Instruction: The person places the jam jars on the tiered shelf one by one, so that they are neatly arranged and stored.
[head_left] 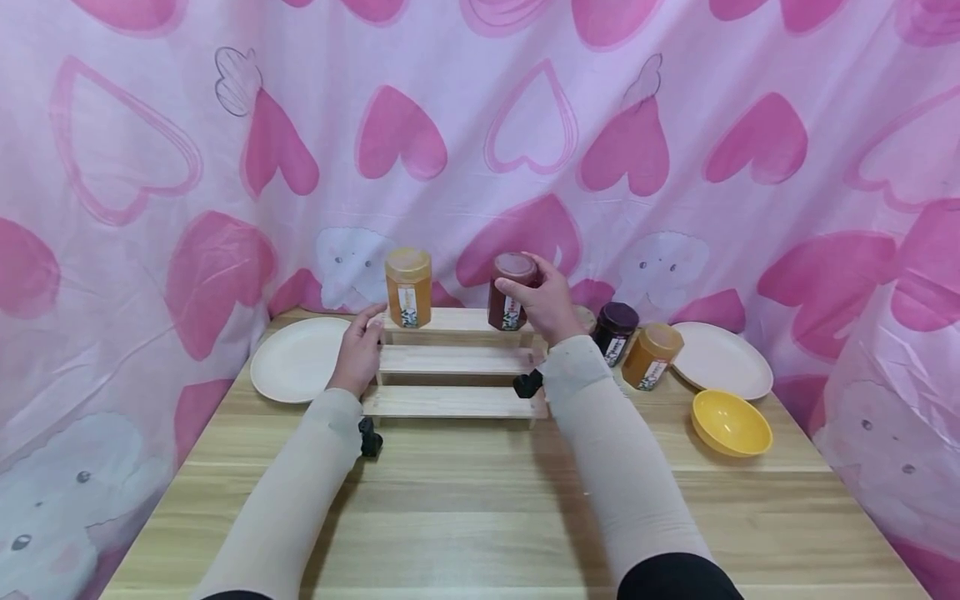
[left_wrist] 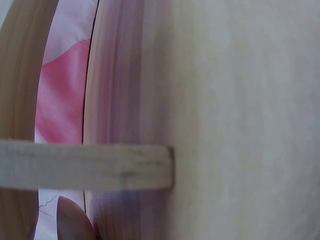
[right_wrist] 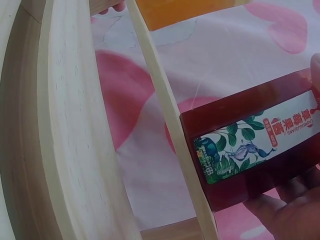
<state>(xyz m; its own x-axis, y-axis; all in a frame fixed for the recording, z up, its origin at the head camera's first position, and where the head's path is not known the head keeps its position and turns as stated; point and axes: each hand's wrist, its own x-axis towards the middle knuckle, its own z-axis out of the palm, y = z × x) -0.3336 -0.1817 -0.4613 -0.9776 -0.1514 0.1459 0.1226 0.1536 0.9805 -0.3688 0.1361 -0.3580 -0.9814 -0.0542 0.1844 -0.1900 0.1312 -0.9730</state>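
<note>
A three-tier wooden rack (head_left: 457, 360) stands at the middle of the table. My left hand (head_left: 359, 354) grips the left end of its top tier; in the left wrist view a fingertip (left_wrist: 73, 220) shows beside a wooden bar. With fingers and thumb around its upper part, my right hand (head_left: 549, 302) holds a dark red jam jar (right_wrist: 250, 142) upright at the right of the top tier. The base of this jar is right at the tier's edge in the right wrist view. An orange-yellow jam jar (head_left: 408, 292) stands on the left of the same tier.
Right of the rack are a dark purple jar (head_left: 616, 332) and an amber jar (head_left: 651, 358), with another jar partly hidden by my right hand. White plates lie at left (head_left: 296, 360) and right (head_left: 731, 367). A yellow bowl (head_left: 731, 425) sits at the right front.
</note>
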